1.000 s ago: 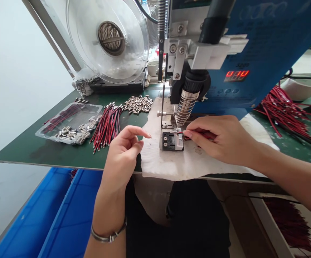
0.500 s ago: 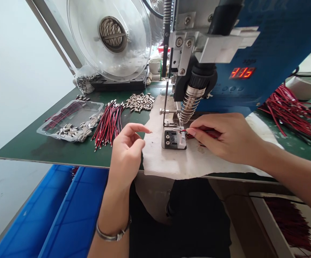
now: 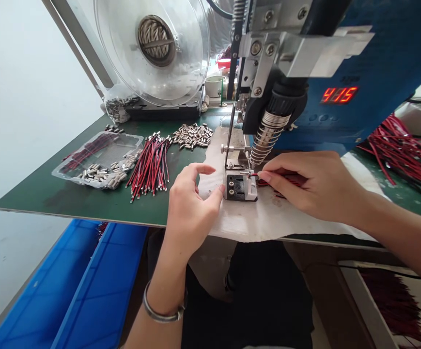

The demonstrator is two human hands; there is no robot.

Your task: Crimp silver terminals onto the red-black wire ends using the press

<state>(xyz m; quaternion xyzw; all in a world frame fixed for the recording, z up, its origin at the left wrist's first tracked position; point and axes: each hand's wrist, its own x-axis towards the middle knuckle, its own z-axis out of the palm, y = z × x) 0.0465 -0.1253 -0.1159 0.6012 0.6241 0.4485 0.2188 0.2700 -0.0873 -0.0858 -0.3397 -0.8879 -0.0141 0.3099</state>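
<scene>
Between thumb and forefinger, my right hand [image 3: 304, 182] pinches a red and black wire [image 3: 256, 174]. A small silver metal cylinder [image 3: 244, 172] lies at the wire's end, on the small black fixture [image 3: 236, 186]. My left hand [image 3: 194, 208] is just left of the fixture, its thumb and forefinger apart with nothing between them. Right above the wire's end is the tip of a soldering iron with a coiled spring [image 3: 266, 138]. More red and black wires lie under my right hand and are partly hidden by it.
On the green table [image 3: 50, 194], a clear plastic tray [image 3: 97, 182] holds metal cylinders and wires. Beside it lie a wire bundle [image 3: 150, 167] and a heap of metal cylinders [image 3: 193, 135]. A blue machine [image 3: 370, 87] reads 415. Blue bins [image 3: 97, 286] stand below.
My left hand has moved right towards the fixture, and its thumb and forefinger have spread. My right hand keeps its pinch on the wire. The whole view has shifted slightly.
</scene>
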